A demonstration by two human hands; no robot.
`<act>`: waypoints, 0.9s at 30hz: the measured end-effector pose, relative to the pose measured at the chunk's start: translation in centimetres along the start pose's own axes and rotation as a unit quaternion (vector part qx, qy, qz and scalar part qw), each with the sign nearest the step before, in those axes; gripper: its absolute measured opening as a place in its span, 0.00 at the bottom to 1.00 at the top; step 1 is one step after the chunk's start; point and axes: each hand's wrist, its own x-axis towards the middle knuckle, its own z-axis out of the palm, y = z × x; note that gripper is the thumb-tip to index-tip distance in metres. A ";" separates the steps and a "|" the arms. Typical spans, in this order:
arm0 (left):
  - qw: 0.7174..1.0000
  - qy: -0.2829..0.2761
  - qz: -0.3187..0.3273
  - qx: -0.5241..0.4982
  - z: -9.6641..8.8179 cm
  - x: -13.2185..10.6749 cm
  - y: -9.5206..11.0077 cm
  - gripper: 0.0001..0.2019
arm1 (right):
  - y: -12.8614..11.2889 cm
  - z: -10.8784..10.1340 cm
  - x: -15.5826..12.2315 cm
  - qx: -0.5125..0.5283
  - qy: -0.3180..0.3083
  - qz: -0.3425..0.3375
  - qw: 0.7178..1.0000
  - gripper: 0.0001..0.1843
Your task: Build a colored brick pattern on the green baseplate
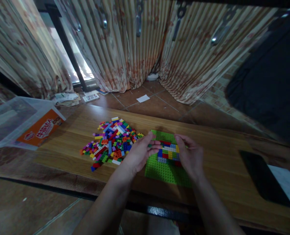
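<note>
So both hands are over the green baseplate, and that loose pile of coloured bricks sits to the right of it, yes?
Not quite. The head view shows the pile of coloured bricks lying to the left of the green baseplate, beside the left hand. The rest holds: both that hand and the right hand are over the baseplate.

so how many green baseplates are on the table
1. The green baseplate lies on the wooden table between the left hand and right hand, right of the loose brick pile; none other shows.
</note>
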 end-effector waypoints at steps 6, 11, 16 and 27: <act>0.990 -0.039 -0.053 -0.123 0.5 -0.2 0.2 0.26 | -1.7 0.2 -2.4 -0.019 -0.092 -0.128 0.987 0.10; 0.992 -0.075 -0.047 -0.091 0.7 -0.5 -0.1 0.27 | -2.1 0.8 -3.1 -0.056 -0.138 -0.173 0.974 0.10; 0.991 -0.103 -0.048 -0.070 0.9 -0.8 -0.2 0.28 | -1.6 1.1 -3.0 -0.084 -0.127 -0.193 0.969 0.08; 0.994 -0.102 -0.028 -0.026 0.4 -1.0 0.1 0.27 | -0.8 -0.2 -1.8 -0.051 -0.085 -0.110 0.989 0.11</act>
